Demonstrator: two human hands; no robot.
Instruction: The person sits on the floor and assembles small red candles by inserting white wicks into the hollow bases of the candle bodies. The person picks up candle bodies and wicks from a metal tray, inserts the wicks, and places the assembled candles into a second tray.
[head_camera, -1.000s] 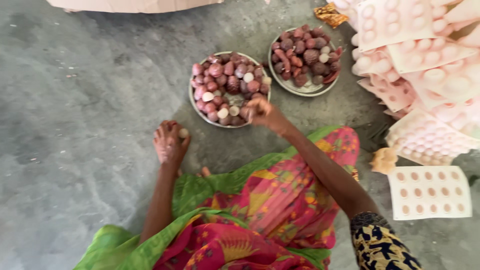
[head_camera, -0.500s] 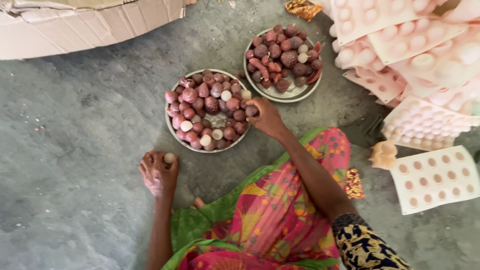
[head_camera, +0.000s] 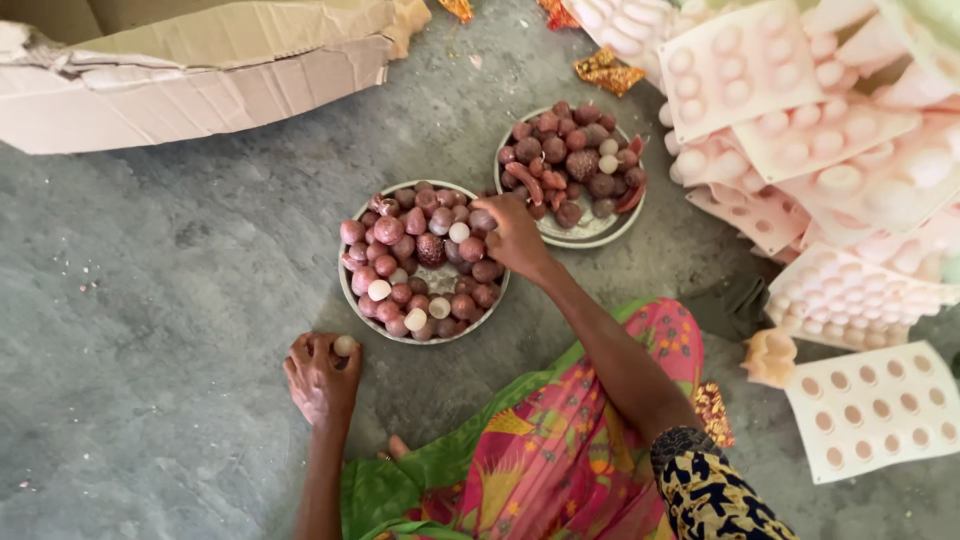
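Resting on the floor (head_camera: 150, 300) just below the near plate (head_camera: 350, 290), the left hand (head_camera: 320, 378) pinches a pale ball (head_camera: 345, 345). Over that plate's right rim, the right hand (head_camera: 515, 237) closes its fingertips on a reddish ball (head_camera: 483, 219). Behind it sits a second plate (head_camera: 590, 232).

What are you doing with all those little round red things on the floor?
A person sits on the grey floor. The right hand reaches over the right rim of the nearer metal plate, among small reddish and white round pieces. The left hand rests on the floor, holding one small pale ball. A second plate of similar pieces sits behind. Pink moulded trays are piled at the right, and a cardboard box lies behind.
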